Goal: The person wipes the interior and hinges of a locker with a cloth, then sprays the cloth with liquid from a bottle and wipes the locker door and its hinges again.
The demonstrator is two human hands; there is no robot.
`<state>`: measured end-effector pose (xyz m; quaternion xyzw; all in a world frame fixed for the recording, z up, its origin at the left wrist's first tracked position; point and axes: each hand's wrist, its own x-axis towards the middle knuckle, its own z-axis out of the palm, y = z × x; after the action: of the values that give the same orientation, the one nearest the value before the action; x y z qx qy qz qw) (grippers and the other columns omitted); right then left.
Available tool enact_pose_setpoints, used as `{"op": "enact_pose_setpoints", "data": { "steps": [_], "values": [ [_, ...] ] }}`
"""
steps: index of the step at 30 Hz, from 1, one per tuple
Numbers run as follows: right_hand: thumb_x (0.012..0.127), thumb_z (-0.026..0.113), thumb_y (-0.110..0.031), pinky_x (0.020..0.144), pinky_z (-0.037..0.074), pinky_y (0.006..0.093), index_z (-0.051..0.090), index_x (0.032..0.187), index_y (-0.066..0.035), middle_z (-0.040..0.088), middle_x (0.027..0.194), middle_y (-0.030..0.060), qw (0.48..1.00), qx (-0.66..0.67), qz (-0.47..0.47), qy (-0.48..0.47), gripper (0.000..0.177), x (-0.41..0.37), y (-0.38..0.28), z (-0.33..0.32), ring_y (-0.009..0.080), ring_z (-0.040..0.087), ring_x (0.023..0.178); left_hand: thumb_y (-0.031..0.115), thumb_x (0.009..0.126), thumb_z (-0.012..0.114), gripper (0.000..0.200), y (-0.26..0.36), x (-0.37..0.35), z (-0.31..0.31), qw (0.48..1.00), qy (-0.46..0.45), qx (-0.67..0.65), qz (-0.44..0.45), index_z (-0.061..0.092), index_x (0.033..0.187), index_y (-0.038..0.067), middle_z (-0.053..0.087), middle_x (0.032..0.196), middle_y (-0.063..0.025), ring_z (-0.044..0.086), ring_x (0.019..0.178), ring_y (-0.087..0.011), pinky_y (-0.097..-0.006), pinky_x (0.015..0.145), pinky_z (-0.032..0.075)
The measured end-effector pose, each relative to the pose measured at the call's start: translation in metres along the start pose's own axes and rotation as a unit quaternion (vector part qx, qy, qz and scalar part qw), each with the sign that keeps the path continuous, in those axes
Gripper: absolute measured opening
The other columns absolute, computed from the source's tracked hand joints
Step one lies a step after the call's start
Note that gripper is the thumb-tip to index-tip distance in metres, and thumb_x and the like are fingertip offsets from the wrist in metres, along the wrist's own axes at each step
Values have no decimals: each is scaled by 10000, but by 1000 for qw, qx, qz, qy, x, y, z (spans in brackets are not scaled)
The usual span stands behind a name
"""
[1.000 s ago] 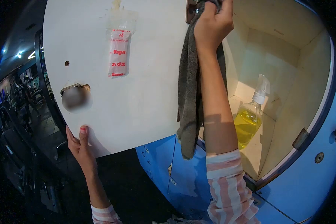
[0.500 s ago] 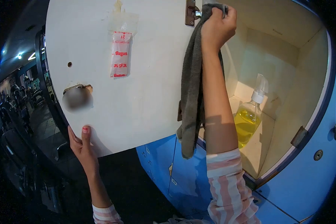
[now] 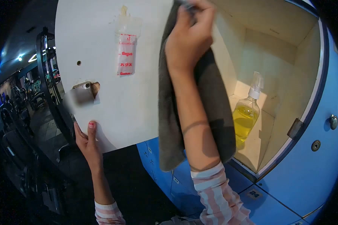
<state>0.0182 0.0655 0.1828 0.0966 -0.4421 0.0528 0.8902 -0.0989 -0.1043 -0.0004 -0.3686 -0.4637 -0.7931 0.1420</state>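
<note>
My left hand [image 3: 89,144] grips the lower outer corner of the white inner face of an open locker door [image 3: 139,116]. Its thumb lies on the face and the fingers go behind the edge. Near the door's hinge side, my right hand [image 3: 189,41] is closed on a dark grey cloth [image 3: 216,90], which hangs down on both sides of the forearm. The fingertips are blurred. Inside the locker [image 3: 278,63] stands a clear spray bottle [image 3: 246,118] with yellow liquid and a white nozzle, to the right of the cloth.
A white packet with red print [image 3: 126,56] is taped to the door, above a broken lock hole [image 3: 95,88]. Blue locker doors [image 3: 293,161] with knobs and keyholes lie right and below. Dark gym equipment [image 3: 18,123] stands at the left.
My right hand has moved left, away from the hinge and onto the door face, and the cloth hangs wider. My left hand keeps its hold; the view has shifted slightly.
</note>
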Motion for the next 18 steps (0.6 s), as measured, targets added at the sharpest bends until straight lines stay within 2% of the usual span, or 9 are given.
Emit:
{"op": "enact_pose_setpoints", "data": {
  "steps": [2, 5, 8, 13, 15, 18],
  "values": [
    [791, 519, -21, 721, 440, 281, 518, 919, -4, 603, 848, 105, 996, -32, -14, -79, 129, -25, 12, 1, 240, 593, 800, 250, 835, 567, 417, 0, 0, -2, 1000, -2, 18, -8, 427, 1078, -59, 515, 960, -99, 468, 876, -120, -234, 798, 360],
    [772, 505, -8, 921, 357, 377, 514, 1071, 12, 515, 1127, 182, 972, -101, -105, -185, 300, -48, 5, -9, 339, 455, 1083, 235, 834, 569, 376, 2, 1, 2, 1000, 14, -4, -8, 443, 1050, -45, 517, 941, -90, 469, 856, -114, -228, 782, 361],
    [769, 503, -4, 971, 310, 384, 499, 1125, 15, 461, 1205, 194, 961, -111, -88, -237, 357, -59, -3, -20, 349, 391, 1156, 223, 836, 566, 338, 5, 0, 2, 1000, 6, -4, -4, 453, 1028, -31, 518, 923, -80, 468, 839, -108, -223, 772, 362],
    [760, 492, 17, 990, 277, 421, 520, 1128, -20, 446, 1232, 171, 953, -127, -77, -265, 371, -69, -10, -32, 329, 380, 1175, 230, 835, 567, 330, 6, -1, 3, 1000, 15, 2, -13, 456, 1011, -26, 516, 915, -76, 466, 831, -105, -226, 771, 364],
    [794, 459, 11, 981, 277, 423, 555, 1107, -44, 486, 1198, 156, 949, -132, -70, -277, 332, -72, -15, -35, 309, 408, 1162, 231, 835, 568, 332, 6, -2, 3, 1000, 17, -5, -17, 456, 1012, -27, 516, 916, -76, 467, 832, -105, -229, 772, 364],
    [777, 460, 35, 989, 267, 426, 558, 1105, -46, 494, 1188, 156, 949, -116, -55, -288, 352, -84, -21, -41, 310, 416, 1156, 232, 835, 568, 333, 7, -2, 4, 999, 19, -12, -23, 456, 1015, -25, 518, 918, -77, 468, 833, -106, -231, 774, 365]
  ]
}}
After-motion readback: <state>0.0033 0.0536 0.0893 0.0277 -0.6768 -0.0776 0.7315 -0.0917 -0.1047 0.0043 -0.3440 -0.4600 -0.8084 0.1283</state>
